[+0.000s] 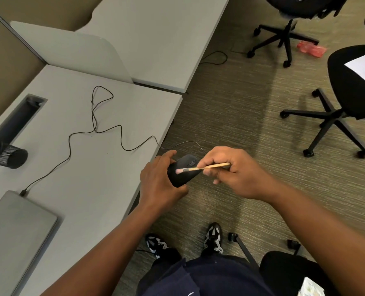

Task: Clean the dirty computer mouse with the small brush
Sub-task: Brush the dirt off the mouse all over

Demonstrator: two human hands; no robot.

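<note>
Nearest you, your two shoes [213, 238] stand on the carpet below your dark trousers. Above them, your left hand [160, 184] curls round a black computer mouse [181, 178], thumb over its far end and fingers wrapped under its near side, holding it in the air just off the desk's right edge. Your right hand [230, 171] pinches the wooden handle of a small brush [202, 167] between thumb and curled fingers; its pale pink bristles touch the top of the mouse. On the desk [104, 167], a closed grey laptop [13, 233] lies at the near left corner. The mouse's black cable [96, 129] loops across the surface from the right edge to a plug at the laptop's far edge. A black mesh pen cup [8, 155] lies on its side at the left edge. Farther off, two black office chairs [335, 116] stand on the carpet.
</note>
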